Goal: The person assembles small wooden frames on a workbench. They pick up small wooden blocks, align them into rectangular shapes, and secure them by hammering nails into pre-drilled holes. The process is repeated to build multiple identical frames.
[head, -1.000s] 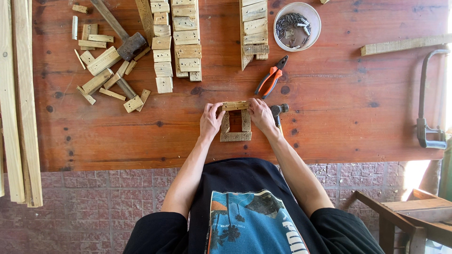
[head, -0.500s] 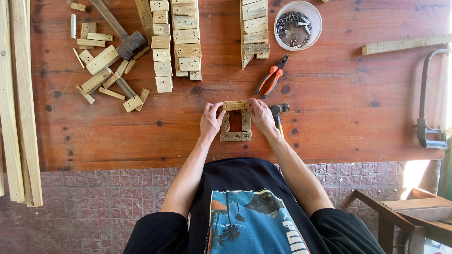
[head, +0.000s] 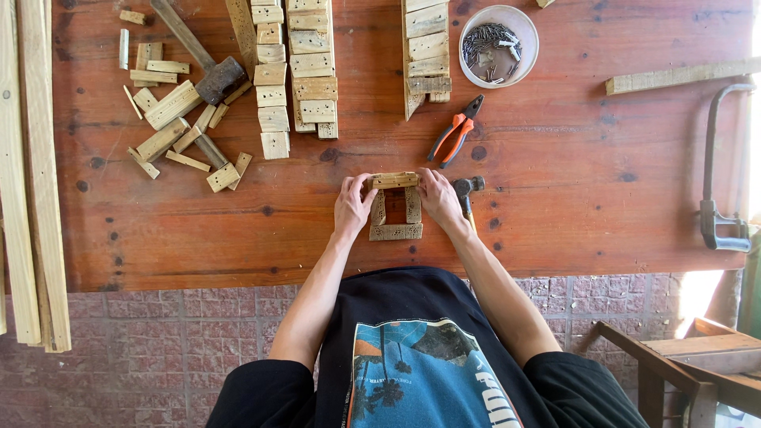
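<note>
A small rectangular frame of short wooden blocks (head: 395, 231) lies on the reddish wooden table (head: 571, 190) near its front edge. My left hand (head: 354, 204) pinches the left end of the frame's top block (head: 394, 180). My right hand (head: 437, 198) pinches that same block's right end. Both hands hold it against the two upright side pieces. A small hammer (head: 466, 189) lies just right of my right hand.
Orange-handled pliers (head: 454, 136) lie behind the frame, a white bowl of nails (head: 498, 46) beyond them. Rows of cut blocks (head: 295, 71) and loose offcuts with a mallet (head: 208, 75) fill the back left. Long slats (head: 32, 182) line the left edge; a hacksaw (head: 717, 170) lies right.
</note>
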